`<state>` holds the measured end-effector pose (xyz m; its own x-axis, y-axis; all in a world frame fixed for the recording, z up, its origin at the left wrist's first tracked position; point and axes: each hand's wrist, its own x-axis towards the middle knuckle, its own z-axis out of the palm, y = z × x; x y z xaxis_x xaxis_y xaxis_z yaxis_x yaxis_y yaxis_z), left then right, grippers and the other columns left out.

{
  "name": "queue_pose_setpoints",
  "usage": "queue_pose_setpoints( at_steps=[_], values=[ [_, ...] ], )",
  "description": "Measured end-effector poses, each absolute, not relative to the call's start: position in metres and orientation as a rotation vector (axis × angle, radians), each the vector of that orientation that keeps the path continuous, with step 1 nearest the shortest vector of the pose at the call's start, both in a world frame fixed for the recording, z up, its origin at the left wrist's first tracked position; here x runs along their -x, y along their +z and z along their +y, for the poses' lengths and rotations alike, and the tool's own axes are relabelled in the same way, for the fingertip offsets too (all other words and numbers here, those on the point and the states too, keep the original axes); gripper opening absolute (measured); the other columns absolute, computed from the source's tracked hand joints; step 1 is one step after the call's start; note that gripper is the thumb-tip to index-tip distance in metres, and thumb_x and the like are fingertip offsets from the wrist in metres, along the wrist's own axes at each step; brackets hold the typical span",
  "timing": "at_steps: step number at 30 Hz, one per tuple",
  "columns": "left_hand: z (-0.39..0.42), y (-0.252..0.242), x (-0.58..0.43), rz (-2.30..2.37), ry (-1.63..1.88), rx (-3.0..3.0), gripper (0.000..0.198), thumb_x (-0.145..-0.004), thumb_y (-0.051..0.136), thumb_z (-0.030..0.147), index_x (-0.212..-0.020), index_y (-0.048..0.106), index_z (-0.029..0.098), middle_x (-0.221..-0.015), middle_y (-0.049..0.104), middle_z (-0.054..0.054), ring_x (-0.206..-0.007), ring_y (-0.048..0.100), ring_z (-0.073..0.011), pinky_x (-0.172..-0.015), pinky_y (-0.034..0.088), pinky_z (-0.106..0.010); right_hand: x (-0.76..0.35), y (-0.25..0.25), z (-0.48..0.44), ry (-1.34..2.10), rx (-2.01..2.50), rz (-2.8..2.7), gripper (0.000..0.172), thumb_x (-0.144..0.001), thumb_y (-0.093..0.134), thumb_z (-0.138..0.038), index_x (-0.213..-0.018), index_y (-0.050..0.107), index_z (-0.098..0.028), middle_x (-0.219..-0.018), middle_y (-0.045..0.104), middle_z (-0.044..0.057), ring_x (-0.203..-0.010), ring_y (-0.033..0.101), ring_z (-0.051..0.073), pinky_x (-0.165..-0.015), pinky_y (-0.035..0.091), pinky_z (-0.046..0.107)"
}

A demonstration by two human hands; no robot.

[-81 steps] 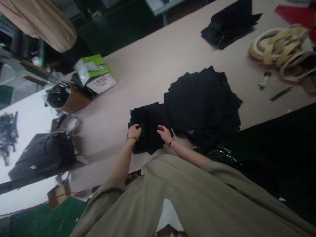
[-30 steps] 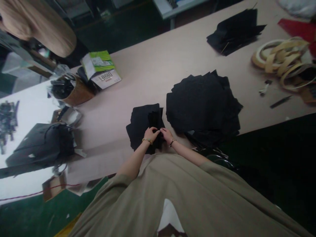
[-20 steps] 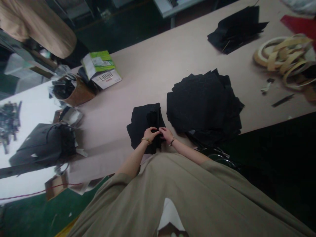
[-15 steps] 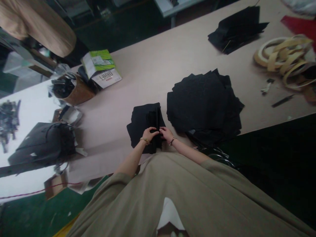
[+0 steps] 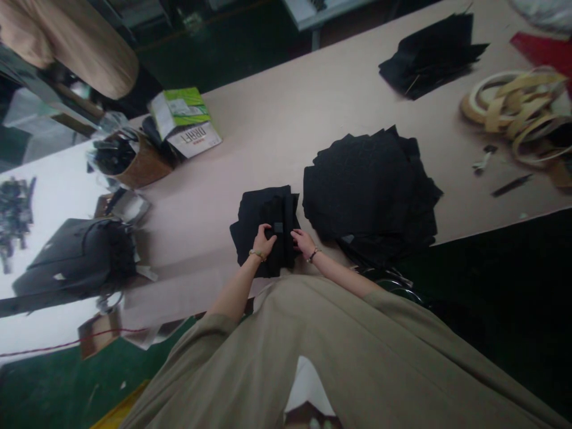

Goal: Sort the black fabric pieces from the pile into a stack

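Note:
In front of my body lies a small stack of black fabric pieces, with a folded black fabric piece on its right part. A small grey patch shows on the folded part. My left hand rests on the fabric just left of this patch, thumb and forefinger apart. At the right edge of the folded piece, my right hand has its fingers closed on the edge; the fingertips are partly hidden against the dark cloth. Right of my hands spreads a larger pile of black fabric pieces.
Another black stack, tape rolls and a thin dark tool lie to the right. At left are a box, a brown container and a dark bag. A person stands across the table.
My left hand has moved slightly left, its fingers spreading apart. The upright fold between my hands now lies flatter, and the grey patch has come into sight. My right hand has barely shifted.

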<state>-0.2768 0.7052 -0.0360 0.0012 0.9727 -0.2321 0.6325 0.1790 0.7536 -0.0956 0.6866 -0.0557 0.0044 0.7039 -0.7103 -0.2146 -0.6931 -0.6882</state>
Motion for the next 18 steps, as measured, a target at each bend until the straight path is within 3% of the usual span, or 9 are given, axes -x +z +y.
queue_pose_setpoints(
  at_steps=[2,7,12,18],
  values=[
    [0.703,-0.030,0.283,1.788,0.622,-1.557,0.039,-0.080,0.062,0.016,-0.118,0.057,0.022,-0.109,0.067,-0.004,-0.097,0.063,-0.0199,-0.094,0.050,-0.036,0.095,-0.053,0.686,1.773,1.611,-0.493,0.029,-0.089,0.054,-0.032,-0.115,0.060,-0.020,-0.088,0.063,0.002,-0.069,0.058,0.011,-0.052,0.046,0.018],
    [0.700,-0.020,0.271,1.717,0.421,-1.703,0.013,-0.086,0.058,0.022,-0.095,0.068,0.024,-0.100,0.069,-0.004,-0.102,0.061,-0.0215,-0.104,0.043,-0.041,0.098,-0.047,0.684,1.793,1.576,-0.513,0.026,-0.089,0.054,-0.028,-0.113,0.061,-0.021,-0.091,0.066,0.003,-0.073,0.060,0.012,-0.056,0.048,0.019],
    [0.699,-0.013,0.245,1.717,0.345,-1.731,0.039,-0.076,0.074,0.046,-0.104,0.070,0.020,-0.105,0.068,-0.010,-0.103,0.061,-0.0257,-0.096,0.048,-0.039,0.098,-0.048,0.684,1.755,1.601,-0.577,0.031,-0.083,0.061,-0.022,-0.114,0.064,-0.019,-0.096,0.068,0.004,-0.072,0.060,0.012,-0.055,0.047,0.019],
    [0.701,-0.019,0.249,1.664,0.345,-1.730,0.032,-0.078,0.072,0.033,-0.107,0.070,0.019,-0.110,0.069,-0.009,-0.109,0.061,-0.0242,-0.102,0.045,-0.038,0.099,-0.053,0.684,1.700,1.621,-0.626,0.033,-0.081,0.068,-0.025,-0.113,0.064,-0.020,-0.101,0.069,0.005,-0.068,0.059,0.010,-0.053,0.046,0.018]
  ],
)
